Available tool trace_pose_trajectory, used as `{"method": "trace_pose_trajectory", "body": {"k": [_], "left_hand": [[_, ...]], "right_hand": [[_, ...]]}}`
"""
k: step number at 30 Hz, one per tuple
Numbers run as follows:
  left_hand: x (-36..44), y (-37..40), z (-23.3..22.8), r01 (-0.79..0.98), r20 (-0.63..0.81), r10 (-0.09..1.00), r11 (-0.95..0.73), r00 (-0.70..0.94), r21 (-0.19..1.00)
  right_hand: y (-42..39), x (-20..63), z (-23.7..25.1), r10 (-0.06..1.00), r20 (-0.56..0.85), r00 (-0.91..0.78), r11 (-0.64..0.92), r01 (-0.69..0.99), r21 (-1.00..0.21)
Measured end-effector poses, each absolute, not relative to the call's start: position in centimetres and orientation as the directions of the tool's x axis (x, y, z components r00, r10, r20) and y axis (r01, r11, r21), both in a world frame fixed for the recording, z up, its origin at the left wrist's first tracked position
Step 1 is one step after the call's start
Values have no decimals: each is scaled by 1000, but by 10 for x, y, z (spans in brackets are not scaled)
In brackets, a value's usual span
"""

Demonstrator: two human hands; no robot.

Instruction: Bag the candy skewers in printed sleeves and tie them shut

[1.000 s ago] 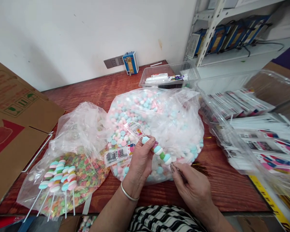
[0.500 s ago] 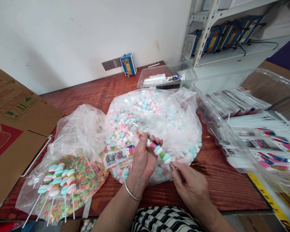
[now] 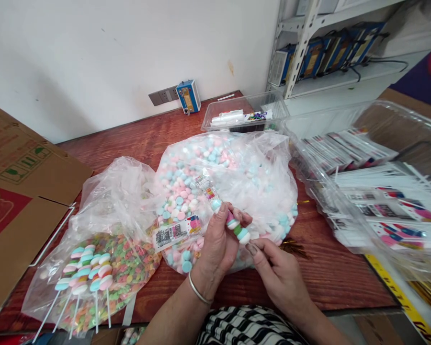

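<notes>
My left hand (image 3: 221, 235) is closed around a marshmallow candy skewer (image 3: 241, 233) and the narrow clear printed wrapper (image 3: 207, 188) over its upper part. The wrapper's far end sticks out above my fingers, with candy showing through it. Pink, green, blue and white pieces show below my left fingers. At the skewer's lower end my right hand (image 3: 278, 268) pinches; the stick itself is hidden by the fingers. Beside my left hand, another printed wrapper (image 3: 175, 233) lies flat on a large clear bag of pastel marshmallows (image 3: 179, 201).
Several finished candy skewers (image 3: 82, 270) lie on a bag of ring-shaped gummies (image 3: 132, 258) at left, near a cardboard box (image 3: 21, 167). Clear bins hold wrappers (image 3: 348, 148) and white sticks (image 3: 377, 177) at right. A blue device (image 3: 188, 97) stands by the wall sockets.
The skewer sits deeper in the wrapper, whose far end reaches higher above my left hand. My right hand has moved slightly left, closer to my left hand.
</notes>
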State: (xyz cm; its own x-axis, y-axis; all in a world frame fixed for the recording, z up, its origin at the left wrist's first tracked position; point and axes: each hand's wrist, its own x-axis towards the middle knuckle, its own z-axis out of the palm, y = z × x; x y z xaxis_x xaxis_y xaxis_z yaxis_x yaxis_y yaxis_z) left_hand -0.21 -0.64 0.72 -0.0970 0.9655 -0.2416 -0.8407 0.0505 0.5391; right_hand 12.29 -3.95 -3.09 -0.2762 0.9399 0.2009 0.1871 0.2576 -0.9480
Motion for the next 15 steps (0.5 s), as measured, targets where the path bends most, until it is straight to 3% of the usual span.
{"method": "trace_pose_trajectory", "body": {"k": [1, 3, 5, 9, 12, 15], "left_hand": [[-1, -8, 5, -832, -227, 971, 69, -70, 551], [-2, -10, 2, -817, -210, 978, 112, -11, 565], [-8, -7, 1, -818, -201, 979, 136, 25, 559], [-29, 11, 12, -845, -171, 983, 35, -68, 534], [-38, 23, 24, -853, -192, 966, -51, -175, 519], [-31, 27, 29, -871, -288, 936, -36, -201, 489]], "right_hand": [[-40, 121, -32, 949, 46, -313, 61, 39, -997], [-41, 117, -34, 913, -161, -376, -251, -204, -946], [-41, 115, -36, 896, -222, -385, -352, -310, -883], [-39, 119, -36, 926, -149, -347, -230, -207, -951], [-40, 123, -31, 955, 6, -298, 5, -6, -1000], [-42, 124, -29, 951, 183, -250, 243, 235, -941]]}}
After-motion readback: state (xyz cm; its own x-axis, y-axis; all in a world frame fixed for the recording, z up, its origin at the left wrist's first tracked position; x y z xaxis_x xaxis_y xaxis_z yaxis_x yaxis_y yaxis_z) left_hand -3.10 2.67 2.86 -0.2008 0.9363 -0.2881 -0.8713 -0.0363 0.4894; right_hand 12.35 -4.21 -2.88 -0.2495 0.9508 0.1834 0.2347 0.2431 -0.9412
